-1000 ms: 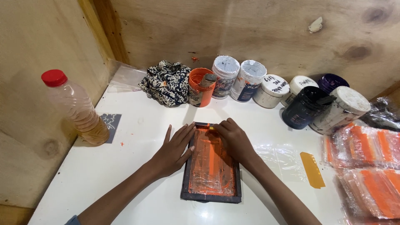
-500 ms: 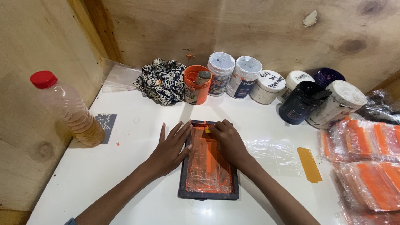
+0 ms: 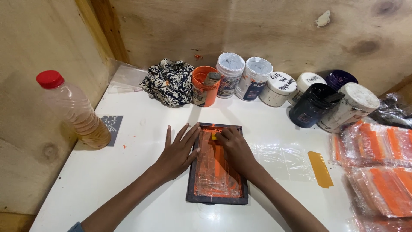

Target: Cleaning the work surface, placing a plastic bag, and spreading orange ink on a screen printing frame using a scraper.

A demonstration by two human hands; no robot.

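A small dark frame (image 3: pixel 218 195) with an orange-smeared screen lies flat on the white desk (image 3: pixel 141 193), near its middle and just in front of the person. The left hand (image 3: pixel 177 152) lies flat with fingers spread, palm on the desk, its fingertips resting on the frame's left edge; its grip is wide open and holds nothing. The right hand (image 3: pixel 235 148) rests on the screen, fingers curled down at the frame's far end, pressing a small yellow squeegee (image 3: pixel 213 136) against the mesh; only a bit of that piece shows, so how firmly it is pinched cannot be told. Just right of the frame lies a clear plastic sheet (image 3: pixel 281 159), and beyond it a yellow strip (image 3: pixel 320 169). Along the plywood wall stands a row of paint tubs: an open orange tub (image 3: pixel 204 87), two white-lidded tubs (image 3: pixel 242 76) leaning back, further white tubs (image 3: pixel 280 88), a black tub (image 3: pixel 312 105) and a purple lid (image 3: pixel 341 79). A crumpled patterned cloth (image 3: pixel 169 81) sits left of the orange tub. At the left, well apart from the hands, stands a bottle (image 3: pixel 73 109) with a red cap, beside a small grey card (image 3: pixel 111 124). Stacks of orange packets (image 3: pixel 377 167) in clear wrap fill the right edge.
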